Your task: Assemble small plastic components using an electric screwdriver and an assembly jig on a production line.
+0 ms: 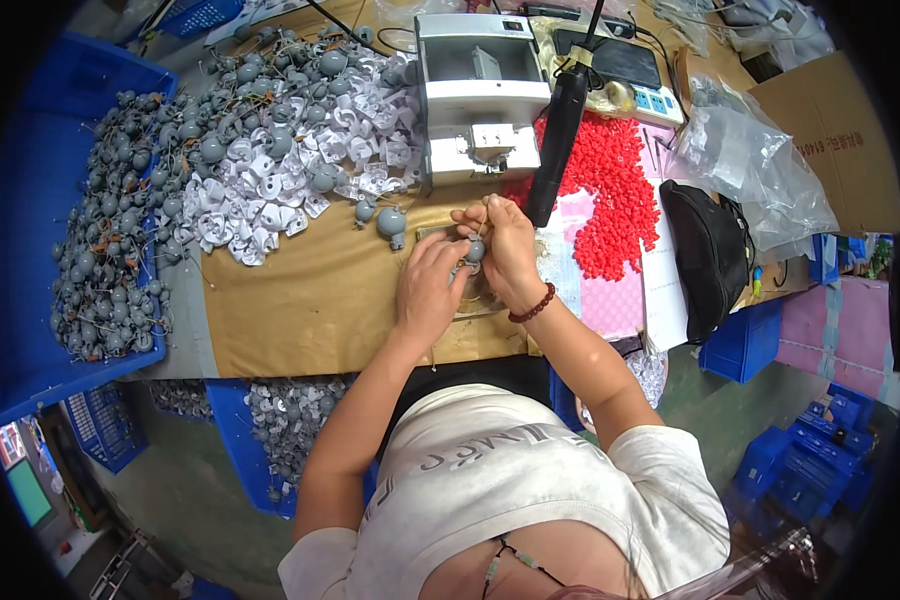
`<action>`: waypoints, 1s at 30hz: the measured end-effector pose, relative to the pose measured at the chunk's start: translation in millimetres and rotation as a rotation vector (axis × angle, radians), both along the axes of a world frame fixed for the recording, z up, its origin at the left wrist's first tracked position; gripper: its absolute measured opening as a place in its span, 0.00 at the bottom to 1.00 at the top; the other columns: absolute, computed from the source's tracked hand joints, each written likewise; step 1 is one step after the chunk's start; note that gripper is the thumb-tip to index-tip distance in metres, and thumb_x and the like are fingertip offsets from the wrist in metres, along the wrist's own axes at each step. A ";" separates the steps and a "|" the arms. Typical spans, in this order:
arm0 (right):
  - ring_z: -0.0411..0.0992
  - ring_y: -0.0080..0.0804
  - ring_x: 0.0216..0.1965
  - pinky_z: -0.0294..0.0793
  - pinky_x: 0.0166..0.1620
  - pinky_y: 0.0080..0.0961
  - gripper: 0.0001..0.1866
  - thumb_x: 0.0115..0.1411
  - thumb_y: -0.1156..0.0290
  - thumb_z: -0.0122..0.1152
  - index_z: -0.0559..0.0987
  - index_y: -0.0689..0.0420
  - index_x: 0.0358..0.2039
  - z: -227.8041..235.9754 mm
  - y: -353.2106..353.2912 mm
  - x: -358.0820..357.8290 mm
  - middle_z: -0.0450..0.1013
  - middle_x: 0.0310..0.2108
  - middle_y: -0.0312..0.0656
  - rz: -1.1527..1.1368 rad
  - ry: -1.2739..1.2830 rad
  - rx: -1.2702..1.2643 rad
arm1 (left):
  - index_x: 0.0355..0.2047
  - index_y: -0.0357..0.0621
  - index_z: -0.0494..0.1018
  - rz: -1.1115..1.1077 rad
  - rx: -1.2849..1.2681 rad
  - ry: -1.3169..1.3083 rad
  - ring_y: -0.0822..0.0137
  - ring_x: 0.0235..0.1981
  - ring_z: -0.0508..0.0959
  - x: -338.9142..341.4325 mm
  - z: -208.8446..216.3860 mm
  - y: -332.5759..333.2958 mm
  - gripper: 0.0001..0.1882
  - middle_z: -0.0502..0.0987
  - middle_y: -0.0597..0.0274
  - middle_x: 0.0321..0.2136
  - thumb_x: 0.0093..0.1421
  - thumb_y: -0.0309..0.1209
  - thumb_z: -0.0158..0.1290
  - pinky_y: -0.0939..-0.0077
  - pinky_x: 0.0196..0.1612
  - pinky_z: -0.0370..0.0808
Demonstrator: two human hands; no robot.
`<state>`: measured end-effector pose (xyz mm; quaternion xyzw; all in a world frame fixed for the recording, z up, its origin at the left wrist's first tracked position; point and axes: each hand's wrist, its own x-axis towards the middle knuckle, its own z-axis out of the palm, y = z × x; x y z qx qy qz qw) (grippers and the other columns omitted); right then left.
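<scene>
My left hand [430, 287] is closed around a small grey ball-shaped part [476, 249] above the middle of the work surface. Close against it on the right is my right hand [510, 248], its thumb and finger pinched together over the part at what looks like a thin cord or wire, too fine to make out. A square plate [482, 305] lies partly hidden beneath both hands. Two loose grey ball parts [392, 222] rest on the brown covering just left of my fingers. White curved plastic pieces [260, 190] are heaped farther left.
A blue bin [10, 330] of grey ball parts stands at the left. A grey-white machine [480, 95] stands beyond my hands, with a black handheld tool [560, 140] hanging beside it. Small red pieces [610, 200] and a black pouch [705, 255] lie to the right.
</scene>
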<state>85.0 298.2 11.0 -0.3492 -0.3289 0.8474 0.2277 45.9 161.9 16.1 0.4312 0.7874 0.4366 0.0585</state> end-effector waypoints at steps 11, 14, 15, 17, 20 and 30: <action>0.75 0.31 0.46 0.78 0.46 0.27 0.11 0.73 0.68 0.50 0.73 0.63 0.44 5.1 21.1 23.4 0.76 0.42 0.48 0.320 0.113 0.136 | 0.45 0.40 0.76 -0.004 0.030 -0.152 0.48 0.50 0.76 1.8 13.4 -17.3 0.17 0.79 0.51 0.43 0.54 0.23 0.62 0.58 0.54 0.72; 0.77 0.25 0.42 0.77 0.44 0.24 0.11 0.69 0.67 0.58 0.79 0.63 0.43 48.1 44.7 58.5 0.79 0.37 0.39 0.690 -0.130 0.710 | 0.45 0.39 0.76 0.064 0.009 -0.215 0.47 0.46 0.77 4.1 38.0 -77.4 0.17 0.79 0.51 0.42 0.54 0.24 0.62 0.59 0.51 0.73; 0.77 0.22 0.39 0.77 0.43 0.22 0.11 0.69 0.68 0.59 0.80 0.63 0.40 54.7 63.6 69.3 0.79 0.34 0.37 0.867 -0.223 0.901 | 0.45 0.39 0.76 0.054 -0.123 -0.195 0.47 0.46 0.77 1.8 46.5 -109.2 0.16 0.79 0.51 0.43 0.55 0.24 0.62 0.59 0.50 0.74; 0.77 0.20 0.33 0.75 0.37 0.21 0.10 0.68 0.69 0.57 0.82 0.63 0.36 44.7 89.8 85.2 0.80 0.31 0.38 0.693 -0.352 1.062 | 0.44 0.39 0.76 -0.033 -0.461 -0.144 0.47 0.45 0.78 -1.5 51.6 -178.8 0.16 0.79 0.50 0.43 0.54 0.26 0.63 0.58 0.48 0.75; 0.79 0.49 0.32 0.76 0.35 0.36 0.07 0.62 0.70 0.62 0.82 0.60 0.35 28.4 119.7 90.6 0.78 0.30 0.51 0.456 -0.592 1.465 | 0.42 0.39 0.77 -0.234 -1.051 -0.305 0.47 0.43 0.80 6.4 50.1 -278.7 0.17 0.80 0.47 0.40 0.52 0.28 0.63 0.55 0.45 0.76; 0.73 0.53 0.33 0.73 0.36 0.46 0.08 0.52 0.80 0.61 0.75 0.59 0.35 -18.3 132.5 78.6 0.71 0.29 0.50 0.495 -0.566 1.792 | 0.38 0.40 0.74 0.175 -0.464 0.267 0.45 0.40 0.74 -83.3 29.9 -169.3 0.11 0.75 0.49 0.34 0.56 0.29 0.59 0.52 0.42 0.72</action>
